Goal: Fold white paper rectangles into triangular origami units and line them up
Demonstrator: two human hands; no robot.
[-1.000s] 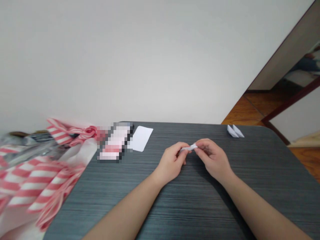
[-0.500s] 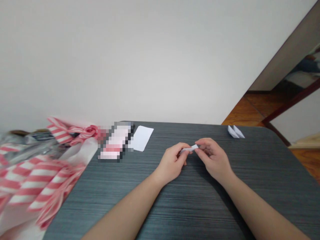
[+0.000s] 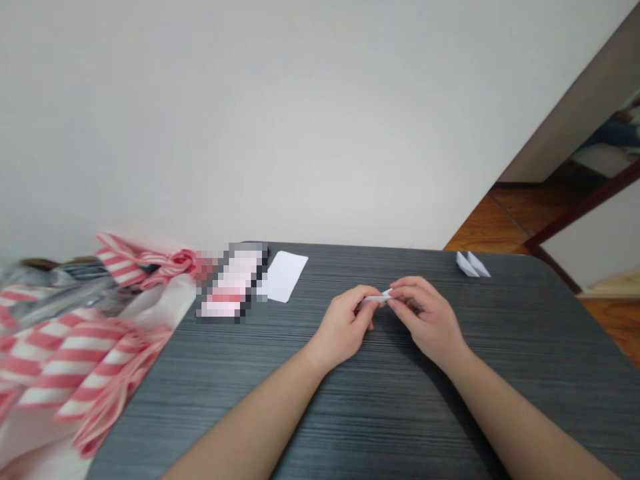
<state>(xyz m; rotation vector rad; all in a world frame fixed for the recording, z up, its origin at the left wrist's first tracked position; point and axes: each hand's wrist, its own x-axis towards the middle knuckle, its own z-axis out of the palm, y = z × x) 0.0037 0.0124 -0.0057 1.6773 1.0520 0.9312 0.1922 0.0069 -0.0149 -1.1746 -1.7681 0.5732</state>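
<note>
A small folded piece of white paper (image 3: pixel 379 299) is held just above the dark table (image 3: pixel 350 413), between both hands. My left hand (image 3: pixel 347 325) pinches its left end between thumb and fingers. At its right end, the thumb and fingertips of my right hand (image 3: pixel 427 317) close on the paper. Much of the folded paper is hidden by the fingers. Toward the back right of the table stand two folded white paper shapes (image 3: pixel 473 265), side by side with pointed ends.
Flat white paper (image 3: pixel 287 276) lies at the back left, beside a pixelated phone-like object (image 3: pixel 233 280). Red-and-white striped cloth (image 3: pixel 85 363) and clear plastic lie left of the table. A white wall (image 3: pixel 300 120) rises behind, with wooden floor (image 3: pixel 475 217) at the right.
My right fingertips have moved slightly left and closed over the paper's right end, covering more of it. My left hand keeps its place.
</note>
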